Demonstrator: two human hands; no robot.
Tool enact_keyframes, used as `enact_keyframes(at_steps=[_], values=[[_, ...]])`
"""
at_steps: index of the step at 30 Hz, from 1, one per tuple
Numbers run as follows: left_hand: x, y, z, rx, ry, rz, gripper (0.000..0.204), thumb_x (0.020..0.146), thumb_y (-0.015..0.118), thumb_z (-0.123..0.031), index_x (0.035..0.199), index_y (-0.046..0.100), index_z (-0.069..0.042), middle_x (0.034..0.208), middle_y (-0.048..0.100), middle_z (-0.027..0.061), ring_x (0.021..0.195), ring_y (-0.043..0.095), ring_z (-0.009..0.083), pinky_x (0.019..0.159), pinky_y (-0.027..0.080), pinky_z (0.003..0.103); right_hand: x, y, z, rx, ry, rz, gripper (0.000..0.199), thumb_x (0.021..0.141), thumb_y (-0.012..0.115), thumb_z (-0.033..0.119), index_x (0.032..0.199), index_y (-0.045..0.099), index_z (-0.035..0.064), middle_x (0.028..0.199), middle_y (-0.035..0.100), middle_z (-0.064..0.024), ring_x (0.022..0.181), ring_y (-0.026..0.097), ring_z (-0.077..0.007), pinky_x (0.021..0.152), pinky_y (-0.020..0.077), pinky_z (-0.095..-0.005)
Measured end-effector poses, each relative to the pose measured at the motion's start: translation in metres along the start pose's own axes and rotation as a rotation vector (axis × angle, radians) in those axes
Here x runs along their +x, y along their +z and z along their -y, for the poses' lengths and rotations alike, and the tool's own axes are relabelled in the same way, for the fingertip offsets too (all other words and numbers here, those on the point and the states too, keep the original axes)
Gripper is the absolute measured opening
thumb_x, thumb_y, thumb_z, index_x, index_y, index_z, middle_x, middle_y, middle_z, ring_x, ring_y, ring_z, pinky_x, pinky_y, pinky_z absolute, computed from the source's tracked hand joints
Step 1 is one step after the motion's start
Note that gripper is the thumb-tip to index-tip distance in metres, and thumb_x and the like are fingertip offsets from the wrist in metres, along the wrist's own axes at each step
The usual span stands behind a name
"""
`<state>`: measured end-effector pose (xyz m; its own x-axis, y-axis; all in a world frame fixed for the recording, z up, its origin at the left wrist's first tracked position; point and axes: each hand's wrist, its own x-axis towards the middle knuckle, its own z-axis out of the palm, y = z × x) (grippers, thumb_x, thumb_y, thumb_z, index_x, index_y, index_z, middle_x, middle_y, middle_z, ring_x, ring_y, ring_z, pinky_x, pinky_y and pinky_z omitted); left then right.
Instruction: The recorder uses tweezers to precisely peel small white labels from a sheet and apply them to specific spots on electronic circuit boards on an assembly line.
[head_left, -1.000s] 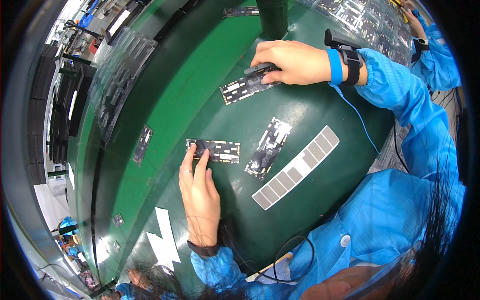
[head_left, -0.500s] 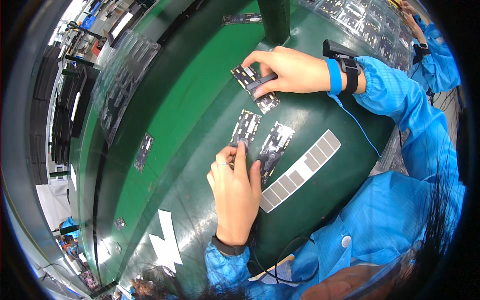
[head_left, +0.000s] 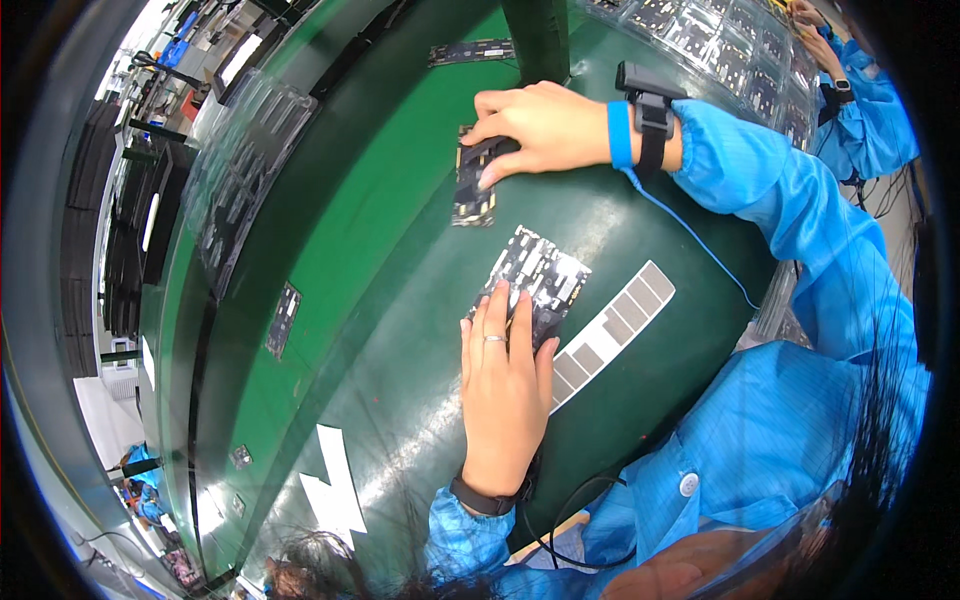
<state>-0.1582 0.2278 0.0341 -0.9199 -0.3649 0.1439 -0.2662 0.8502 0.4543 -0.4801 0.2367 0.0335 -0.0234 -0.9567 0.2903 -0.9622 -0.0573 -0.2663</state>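
Observation:
My left hand (head_left: 505, 400) lies flat with its fingers stretched over two dark printed circuit boards. The left board (head_left: 518, 262) and the right board (head_left: 562, 282) lie side by side, apparently touching; my fingers cover their near parts. Farther off, my right hand (head_left: 540, 130) has its thumb and fingers closed on a third circuit board (head_left: 474, 195), beside the bright green strip. A dark bar-like piece (head_left: 500, 150) shows between that thumb and forefinger; its kind is unclear. Right of the paired boards lies a white strip of grey rectangular stickers (head_left: 640, 305).
White paper pieces (head_left: 338, 485) lie at the near left. Other boards rest on the green strip (head_left: 330, 250), one at left (head_left: 284, 320), another beside a dark post (head_left: 537, 40). Clear trays (head_left: 715, 40) of boards and a co-worker's hands (head_left: 822, 45) are far right. A blue cord (head_left: 690, 235) trails from my right wristband.
My right hand has moved left with its board, which has turned more lengthwise. My left hand has shifted right and flattened; the two boards beneath it, apart before, now lie together.

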Motion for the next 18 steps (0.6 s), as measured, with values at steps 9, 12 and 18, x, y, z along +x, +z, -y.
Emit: enact_keyframes(at_steps=[9,12,18], values=[[0.011,0.005,0.003,-0.005,0.057,0.009,0.054,0.098,0.071,-0.017,0.145,0.055,0.003,0.157,0.047,0.0213,0.143,0.048,0.0433,0.121,0.038,0.056,-0.006,0.01,0.059,0.171,-0.112,0.079,0.042,0.091,0.077,0.047,0.102,0.074,0.0067,0.1,0.066,-0.0099,0.086,0.071,-0.0351,0.074,0.0569,-0.0461],[0.01,0.005,0.004,-0.018,0.052,-0.018,0.053,0.096,0.073,-0.015,0.144,0.057,0.001,0.156,0.049,0.0231,0.141,0.05,0.0434,0.121,0.038,0.059,0.006,0.008,0.036,0.114,0.03,-0.094,0.045,0.093,0.078,0.036,0.129,0.072,0.0101,0.11,0.062,-0.0092,0.089,0.069,-0.0304,0.077,0.0553,-0.0434],[0.02,0.009,0.009,-0.037,0.118,-0.028,0.052,0.098,0.069,-0.015,0.145,0.055,0.004,0.158,0.046,0.0232,0.144,0.047,0.0444,0.121,0.037,0.059,-0.001,0.013,0.033,0.264,0.045,0.052,0.041,0.089,0.082,0.036,0.119,0.078,0.0081,0.113,0.059,-0.0072,0.092,0.068,-0.0265,0.081,0.0546,-0.042]])
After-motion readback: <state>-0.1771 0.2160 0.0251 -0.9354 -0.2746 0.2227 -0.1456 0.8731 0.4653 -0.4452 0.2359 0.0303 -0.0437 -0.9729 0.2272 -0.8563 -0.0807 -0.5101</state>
